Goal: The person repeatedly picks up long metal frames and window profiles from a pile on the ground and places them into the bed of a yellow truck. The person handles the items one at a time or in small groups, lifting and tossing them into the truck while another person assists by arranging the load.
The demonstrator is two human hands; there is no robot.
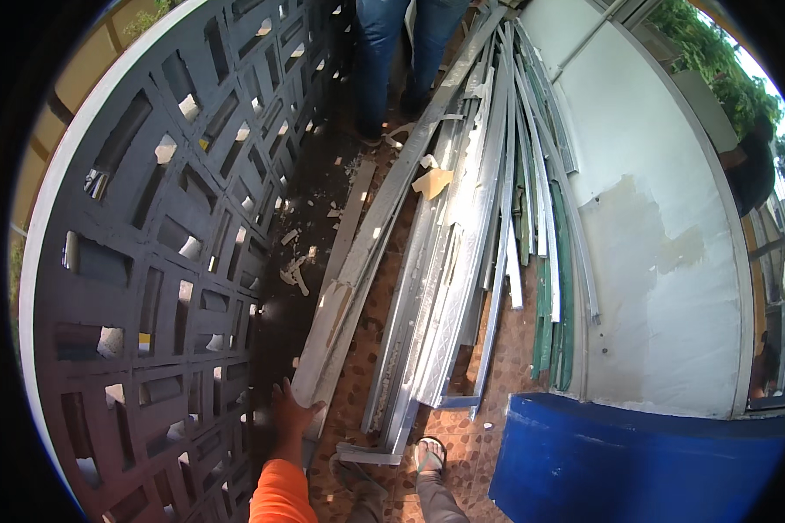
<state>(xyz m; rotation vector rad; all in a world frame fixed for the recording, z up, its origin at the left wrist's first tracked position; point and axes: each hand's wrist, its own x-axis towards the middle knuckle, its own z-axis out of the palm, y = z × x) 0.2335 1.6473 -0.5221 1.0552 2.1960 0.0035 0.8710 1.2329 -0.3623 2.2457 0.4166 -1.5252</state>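
My left hand (293,417), at the end of an orange sleeve, is at the near end of a long, flat grey strip (358,253). Its fingers go round the strip's left edge, and the thumb lies across the end. That strip slants away from me, along the left side of a loose pile of long metal profiles (462,261). Scraps of torn, pale board (432,183) lie on the pile. My right hand is out of view.
A grey lattice wall (170,261) with rectangular openings runs along the left. Green strips (554,322) lie beside a pale wall panel (654,253) at right, above a blue block (637,462). At the far end stands a person in jeans (382,61). Debris (296,275) litters the floor.
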